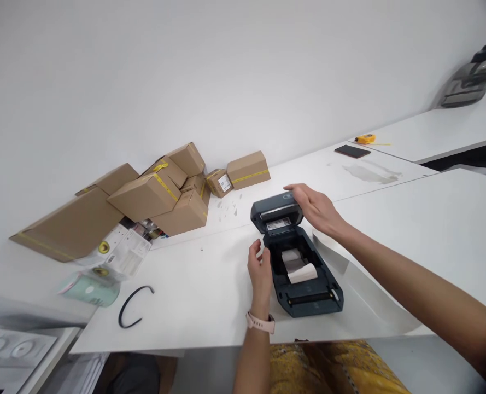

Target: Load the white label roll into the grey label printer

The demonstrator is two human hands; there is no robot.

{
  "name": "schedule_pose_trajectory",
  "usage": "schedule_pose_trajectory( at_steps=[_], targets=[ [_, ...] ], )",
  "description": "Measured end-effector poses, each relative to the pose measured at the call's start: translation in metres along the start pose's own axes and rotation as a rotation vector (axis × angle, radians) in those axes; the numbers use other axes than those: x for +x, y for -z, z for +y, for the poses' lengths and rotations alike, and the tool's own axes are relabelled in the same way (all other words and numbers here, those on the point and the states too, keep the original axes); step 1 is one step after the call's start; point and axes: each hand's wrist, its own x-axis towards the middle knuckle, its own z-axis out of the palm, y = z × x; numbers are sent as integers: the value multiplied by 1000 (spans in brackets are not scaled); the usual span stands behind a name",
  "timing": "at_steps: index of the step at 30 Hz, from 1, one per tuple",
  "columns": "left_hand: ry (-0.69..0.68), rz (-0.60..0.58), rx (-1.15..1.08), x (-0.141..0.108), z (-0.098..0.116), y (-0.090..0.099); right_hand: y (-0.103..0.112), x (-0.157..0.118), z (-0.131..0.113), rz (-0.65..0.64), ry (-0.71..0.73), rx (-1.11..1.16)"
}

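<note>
the printer (308,298) sits on the smooth white table (210,306) near its front edge, a dark blue-grey plastic block with cut-off corners. its lid (269,207) stands raised at the far end, hard and boxy, hinged to the body. inside the hollow lies white paper (302,273), soft and slightly curled, with one loose end spread toward the front. a thin white sheet (361,295) bends in a broad curve along the printer's right side.

the right hand (310,205) is clamped on the right edge of the lid. the left hand (260,265) is beside the printer's left wall, fingers loosely curled and thumb apart; whether it touches the wall i cannot tell. the two hands are apart from each other. one smooth pink wristband (260,323) circles the left wrist.

counted: one printer, one lid, one black curved band (122,313) lying like an open ring, one flat dark phone (352,151), one chunky yellow tape measure (364,139), and about nine brown cardboard boxes (142,197), the overlapping pile making an exact count uncertain. several carry yellow tape.
</note>
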Motion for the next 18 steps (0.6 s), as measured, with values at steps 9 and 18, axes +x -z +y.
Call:
schedule_pose_trajectory(
  at_steps=[9, 18],
  targets=[
    [-31, -114, 277, 8, -8, -13, -33, 79, 32, 19, -128, 143],
    [-23, -163, 338, 9, -10, -11, -19, 34, 14, 391, 128, 106]
  ],
)
